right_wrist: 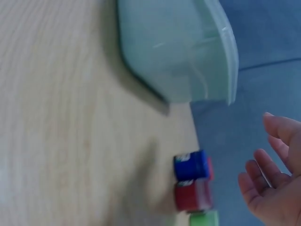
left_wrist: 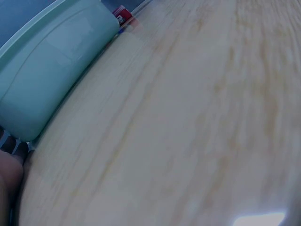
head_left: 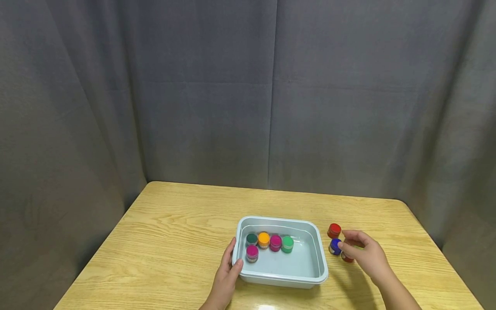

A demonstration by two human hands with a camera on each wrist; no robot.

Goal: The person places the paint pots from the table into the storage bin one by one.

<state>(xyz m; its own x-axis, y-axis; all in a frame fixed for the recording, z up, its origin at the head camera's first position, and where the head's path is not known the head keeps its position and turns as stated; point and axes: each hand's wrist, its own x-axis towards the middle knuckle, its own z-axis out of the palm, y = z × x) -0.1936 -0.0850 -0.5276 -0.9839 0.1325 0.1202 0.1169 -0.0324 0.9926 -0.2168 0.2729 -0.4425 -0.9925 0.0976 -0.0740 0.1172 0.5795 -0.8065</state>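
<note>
A pale blue plastic tub (head_left: 286, 282) stands on the table, several small paint jars along its back and left inside. My left hand (head_left: 226, 275) grips the tub's left side, thumb at the rim and fingers along the outer wall. To the tub's right, my right hand (head_left: 366, 254) hovers over a group of jars with its fingers spread and nothing in them. Under and beside it are a blue jar (head_left: 335, 246), a dark red jar (right_wrist: 192, 194) and a light green jar (right_wrist: 203, 219), the last mostly hidden by the hand in the head view. Just behind sits a red jar (head_left: 334, 230).
Inside the tub, a dark green jar (head_left: 252, 240), an orange jar (head_left: 264, 240), a magenta jar (head_left: 275, 243) and a green jar (head_left: 287, 244) form a row, with another magenta jar (head_left: 252, 253) in front. Grey curtains (head_left: 209, 107) enclose the wooden table (head_left: 166, 241).
</note>
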